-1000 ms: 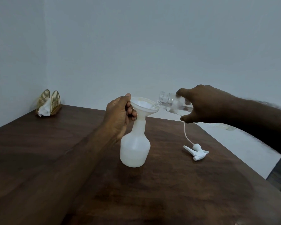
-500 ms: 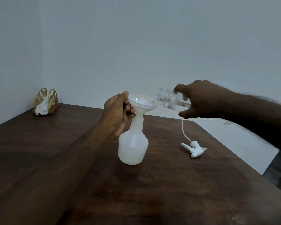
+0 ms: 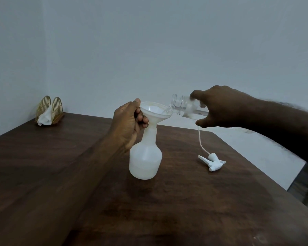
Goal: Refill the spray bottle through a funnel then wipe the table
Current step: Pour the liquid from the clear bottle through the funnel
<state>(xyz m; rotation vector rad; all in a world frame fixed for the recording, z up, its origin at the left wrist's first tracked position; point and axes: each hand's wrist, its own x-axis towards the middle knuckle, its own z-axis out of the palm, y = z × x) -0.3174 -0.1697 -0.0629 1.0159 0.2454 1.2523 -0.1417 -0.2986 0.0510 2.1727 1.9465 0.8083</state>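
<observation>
left grip closed on funnel; right grip clasps tilted jar; dark wooden table, pale wall.

A white spray bottle stands upright on the dark wooden table, white funnel in its neck, its detached trigger head lying nearby

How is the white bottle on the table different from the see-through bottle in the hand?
The white spray bottle stands upright on the table; the clear bottle is tipped almost sideways in the right hand.
The spray bottle is cloudy white; the clear bottle is see-through, so you can see its liquid.
The spray bottle has a funnel in its neck, steadied by the left hand; the clear bottle's mouth is bare and pours into that funnel.
Both are open, with no cap on.
</observation>
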